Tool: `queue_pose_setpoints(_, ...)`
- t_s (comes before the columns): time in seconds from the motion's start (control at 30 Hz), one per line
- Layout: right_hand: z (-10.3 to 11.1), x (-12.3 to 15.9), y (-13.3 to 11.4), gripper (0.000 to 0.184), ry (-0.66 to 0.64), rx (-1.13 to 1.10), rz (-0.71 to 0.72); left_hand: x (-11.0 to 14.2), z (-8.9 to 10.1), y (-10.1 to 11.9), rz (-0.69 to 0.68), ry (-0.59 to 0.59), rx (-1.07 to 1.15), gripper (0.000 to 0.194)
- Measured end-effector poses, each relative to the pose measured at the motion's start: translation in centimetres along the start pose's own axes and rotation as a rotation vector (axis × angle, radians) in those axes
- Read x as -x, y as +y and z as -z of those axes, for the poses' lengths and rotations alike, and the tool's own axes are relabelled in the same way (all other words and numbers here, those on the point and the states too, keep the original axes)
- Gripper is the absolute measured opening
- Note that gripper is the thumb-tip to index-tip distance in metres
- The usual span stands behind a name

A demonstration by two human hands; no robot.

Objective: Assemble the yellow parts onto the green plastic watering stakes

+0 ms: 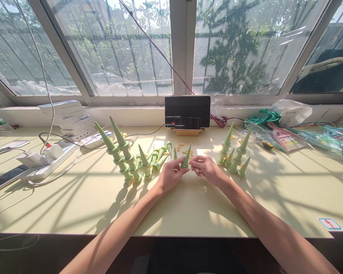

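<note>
My left hand (171,176) grips a pointed green cone (186,158) near its base, holding it tip up over the middle of the table. Close beside it on the right, my right hand (205,168) has its fingers pinched together; whatever they hold is too small or hidden to make out. Behind my hands lie small yellowish pieces (180,144). Left of my left hand stand tall stacks of green cones (122,142) and a shorter green cone (143,158), with several loose green cones (159,155) lying next to it. More green cone stacks (240,152) stand right of my right hand.
A black screen (187,106) with a phone (188,123) before it stands at the window. White boxes (71,120) and a power strip (47,163) with cables are at left. Plastic bags (291,112), a pink item (284,136) and wires lie at right.
</note>
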State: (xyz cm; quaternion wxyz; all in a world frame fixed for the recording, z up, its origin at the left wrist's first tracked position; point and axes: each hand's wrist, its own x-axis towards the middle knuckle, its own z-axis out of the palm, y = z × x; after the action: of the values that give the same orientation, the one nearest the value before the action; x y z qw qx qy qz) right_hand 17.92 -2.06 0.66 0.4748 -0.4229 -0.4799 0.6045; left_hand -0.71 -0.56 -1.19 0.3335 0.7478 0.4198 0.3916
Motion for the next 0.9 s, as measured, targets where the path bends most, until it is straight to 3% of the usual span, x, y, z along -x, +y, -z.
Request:
queue_pose_setpoints(0.23,0.1,-0.1,0.1,0.045,-0.001,-0.065,-0.064,-0.1,-0.1,0.3,-0.083,-0.018,-0.012,0.049)
queue_pose_setpoints(0.6,0.2,-0.1,0.3,0.043,0.017,-0.074,-0.052,-0.1,0.0,0.7,-0.018,-0.102,0.062,0.048)
queue_pose_setpoints(0.9,0.3,-0.4,1.0,0.025,-0.003,0.208,0.157,-0.2,0.2,0.2,0.085,-0.123,0.137,0.063)
